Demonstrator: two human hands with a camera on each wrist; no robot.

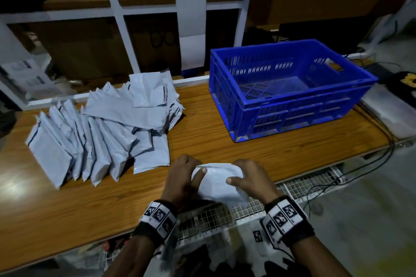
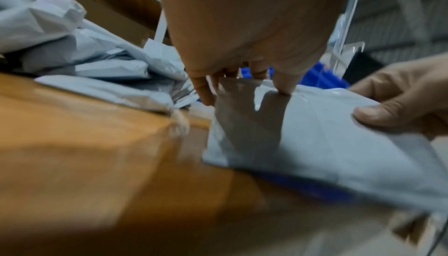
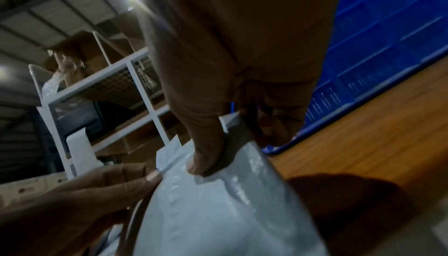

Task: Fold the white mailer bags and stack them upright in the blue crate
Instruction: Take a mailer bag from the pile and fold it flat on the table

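wood-grain surface point(image 1: 202, 132), slotted blue plastic crate point(image 1: 290, 87) back right, heap of glossy crinkly bags point(image 1: 108, 132) on my left. left hand point(image 1: 182, 177) and right hand point(image 1: 249, 177) both pinch one white mailer bag point(image 1: 219, 183) at the near edge.

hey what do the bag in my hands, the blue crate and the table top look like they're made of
Bag: thin plastic film, white with a slight sheen; it crinkles and catches glints where the fingers pinch it.
Blue crate: moulded rigid plastic, judging by the slotted walls, ribbed sides and uniform colour.
Table top: wood-grain surface, smooth and a little glossy; whether solid wood or laminate can't be told.
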